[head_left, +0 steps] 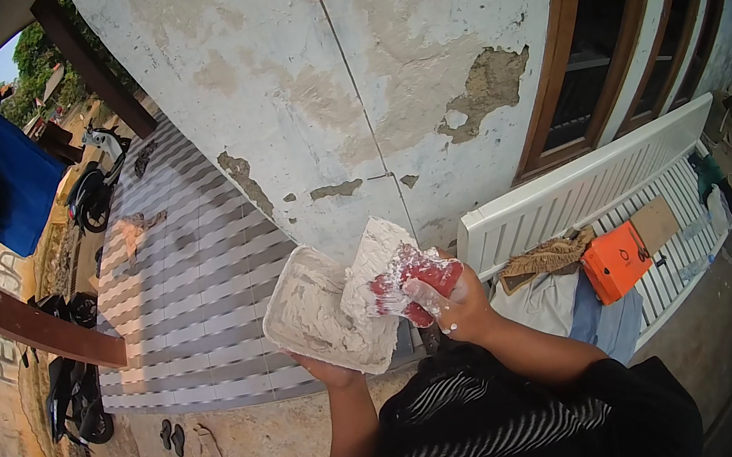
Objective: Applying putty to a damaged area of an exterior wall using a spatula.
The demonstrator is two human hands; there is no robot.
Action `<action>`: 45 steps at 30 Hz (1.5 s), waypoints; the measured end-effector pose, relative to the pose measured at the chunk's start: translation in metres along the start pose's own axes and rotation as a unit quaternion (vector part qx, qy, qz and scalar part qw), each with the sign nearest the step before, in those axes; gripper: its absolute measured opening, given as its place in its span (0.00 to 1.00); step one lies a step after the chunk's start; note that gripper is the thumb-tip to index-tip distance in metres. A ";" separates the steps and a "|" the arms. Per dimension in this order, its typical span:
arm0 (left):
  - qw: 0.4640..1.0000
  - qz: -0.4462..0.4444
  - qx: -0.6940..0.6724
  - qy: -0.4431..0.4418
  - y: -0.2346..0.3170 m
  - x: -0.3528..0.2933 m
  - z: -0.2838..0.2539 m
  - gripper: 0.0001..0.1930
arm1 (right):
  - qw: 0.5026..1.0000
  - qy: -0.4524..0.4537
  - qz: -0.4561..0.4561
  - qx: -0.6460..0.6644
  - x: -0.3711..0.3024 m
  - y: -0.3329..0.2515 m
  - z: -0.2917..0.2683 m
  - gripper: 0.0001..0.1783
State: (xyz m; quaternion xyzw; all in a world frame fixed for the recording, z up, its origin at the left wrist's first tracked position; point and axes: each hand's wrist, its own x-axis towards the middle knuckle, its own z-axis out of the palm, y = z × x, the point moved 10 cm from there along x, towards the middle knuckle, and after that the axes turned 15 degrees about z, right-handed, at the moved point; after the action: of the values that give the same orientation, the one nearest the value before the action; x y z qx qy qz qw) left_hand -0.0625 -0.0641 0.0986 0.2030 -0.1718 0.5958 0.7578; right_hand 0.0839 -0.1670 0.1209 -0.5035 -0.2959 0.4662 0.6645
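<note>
My left hand (pixel 327 369) grips a whitish plastic tub (pixel 274 314) from below, its fingers mostly hidden under it. Wet grey-white filler paste (pixel 326 308) coats the inside of the tub. In my right hand (pixel 462 305) is a red putty scraper (pixel 431 271), its broad blade thickly covered with paste over the tub's right side. White smears mark the right thumb. Beyond both hands rises a pale painted wall (pixel 264 81) with patched areas, peeled spots and a thin dark cable running down it.
To the right, a white slatted bench (pixel 562 186) bears an orange box (pixel 614 262), cardboard and cloths. Wood-framed windows (pixel 570 88) open the wall above it. Striped tiles (pixel 201 285) cover the raised floor at left, with sandals (pixel 172 437), parked motorbikes (pixel 80 402) and a brown post (pixel 22 315) beyond.
</note>
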 end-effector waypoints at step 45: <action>0.998 0.036 0.036 0.045 0.007 0.035 -0.061 0.37 | 0.968 0.012 -0.111 -0.225 0.037 -0.051 -0.011 0.10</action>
State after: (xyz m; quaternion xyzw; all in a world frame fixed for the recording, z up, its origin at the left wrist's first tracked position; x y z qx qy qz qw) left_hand -0.0598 -0.0018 0.0643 0.1966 -0.1230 0.6369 0.7352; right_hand 0.1241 -0.1408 0.1625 -0.6095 -0.4392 0.3046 0.5855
